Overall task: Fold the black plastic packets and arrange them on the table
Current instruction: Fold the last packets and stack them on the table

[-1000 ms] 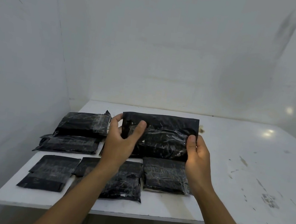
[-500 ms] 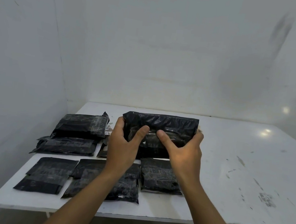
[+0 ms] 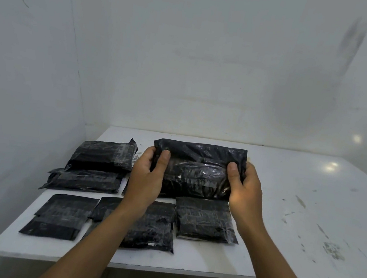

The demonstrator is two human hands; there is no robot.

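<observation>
Centre frame, over the table, the black packet lies long axis left-right between both hands, left hand gripping its left end and right hand its right, equally near, with folded packets laid out below and left.

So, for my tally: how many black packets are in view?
6: a held packet in the left hand and right hand; back-left packets, far and near; front row left, middle, right. More may hide behind it.

right hand thumb moves from packet centre back to its right edge; both hands now grip the ends.
</observation>
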